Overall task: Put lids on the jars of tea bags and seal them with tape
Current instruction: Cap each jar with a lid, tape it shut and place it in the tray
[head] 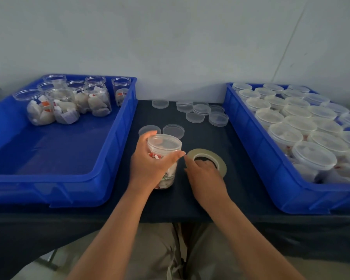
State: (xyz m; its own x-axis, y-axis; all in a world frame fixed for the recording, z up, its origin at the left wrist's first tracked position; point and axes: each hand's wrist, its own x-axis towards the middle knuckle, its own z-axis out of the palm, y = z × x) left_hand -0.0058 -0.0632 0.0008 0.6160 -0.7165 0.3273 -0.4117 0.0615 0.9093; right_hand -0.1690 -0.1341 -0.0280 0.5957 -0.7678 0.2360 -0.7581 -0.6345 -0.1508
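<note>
The left hand [150, 164] grips a clear jar [171, 172] of tea bags from its left side, thumb across the front and fingers curled round the back. The jar stands upright on the dark counter [245, 158], near its front middle, and a clear lid [163, 140] already sits on top. Just right of it, the right hand [203, 172] holds a roll of tape [206, 151] that lies flat on the counter: the fingers curl down into the core and the thumb points toward the jar.

Right behind the jar lie two loose lids [173, 131] side by side, with a cluster of further lids [200, 112] farther back. On the left, a blue bin [59, 182] holds a group of uncapped jars [65, 106] of tea bags in its far corner. On the right, a second blue bin [271, 178] is packed with capped jars [303, 134].
</note>
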